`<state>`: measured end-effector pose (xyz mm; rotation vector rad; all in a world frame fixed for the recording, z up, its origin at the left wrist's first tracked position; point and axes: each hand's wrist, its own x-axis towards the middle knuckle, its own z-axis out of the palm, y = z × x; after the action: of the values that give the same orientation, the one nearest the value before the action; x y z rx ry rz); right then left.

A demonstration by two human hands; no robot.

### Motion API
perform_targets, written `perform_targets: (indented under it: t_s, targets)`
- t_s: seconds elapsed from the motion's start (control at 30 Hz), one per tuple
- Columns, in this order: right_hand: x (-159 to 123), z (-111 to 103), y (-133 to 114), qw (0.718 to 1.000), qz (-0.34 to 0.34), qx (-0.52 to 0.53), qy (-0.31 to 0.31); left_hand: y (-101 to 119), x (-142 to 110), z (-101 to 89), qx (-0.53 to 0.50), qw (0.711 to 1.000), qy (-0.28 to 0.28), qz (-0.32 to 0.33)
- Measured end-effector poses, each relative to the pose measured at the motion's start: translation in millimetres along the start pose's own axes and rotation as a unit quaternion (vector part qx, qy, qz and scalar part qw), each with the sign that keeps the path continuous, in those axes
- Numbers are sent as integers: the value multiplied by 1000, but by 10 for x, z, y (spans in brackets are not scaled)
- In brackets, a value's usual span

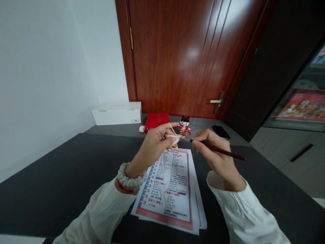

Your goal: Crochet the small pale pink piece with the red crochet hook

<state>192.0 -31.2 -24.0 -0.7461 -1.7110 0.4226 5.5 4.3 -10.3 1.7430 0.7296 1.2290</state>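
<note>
Piece (176, 139) is pinched in left hand (154, 139), above far end of sheets (175, 189); hook (224, 151) is gripped in right hand (215, 161). Piece likely light, soft, easily stretched; best held at edge.

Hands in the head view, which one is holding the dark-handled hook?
The right hand holds the dark-handled hook. The left hand instead holds the pale crochet piece and wears a scrunchie.
</note>
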Motion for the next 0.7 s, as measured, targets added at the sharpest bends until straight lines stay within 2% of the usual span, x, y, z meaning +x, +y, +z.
perform_targets:
  t_s: [0.1, 0.2, 0.3, 0.37, 0.43, 0.47, 0.57, 0.63, 0.7]
  targets:
    - [23, 1, 100, 989, 66, 130, 14, -33, -15, -24, 1, 1000, -19, -1]
    - [55, 65, 193, 965, 105, 242, 9, -68, -24, -34, -22, 999, -26, -6]
    - [79, 179, 209, 956, 106, 272, 5, -62, -10, -3, -79, 996, -33, -25]
    - [76, 252, 182, 978, 52, 200, 19, -31, 16, 41, -128, 991, -24, -43]
    - [53, 302, 162, 998, -40, 32, 43, 10, 46, 95, -173, 983, -3, -56]
    - [35, 317, 165, 993, -100, -58, 41, 29, 59, 122, -190, 980, 8, -59]
    - [-14, 328, 231, 940, -229, -250, 38, 66, 70, 172, -220, 973, 20, -68]
    - [-27, 314, 291, 923, -270, -273, 38, 66, 58, 165, -234, 969, 9, -83]
    - [-21, 286, 324, 936, -279, -212, 24, 50, 44, 123, -246, 964, -8, -102]
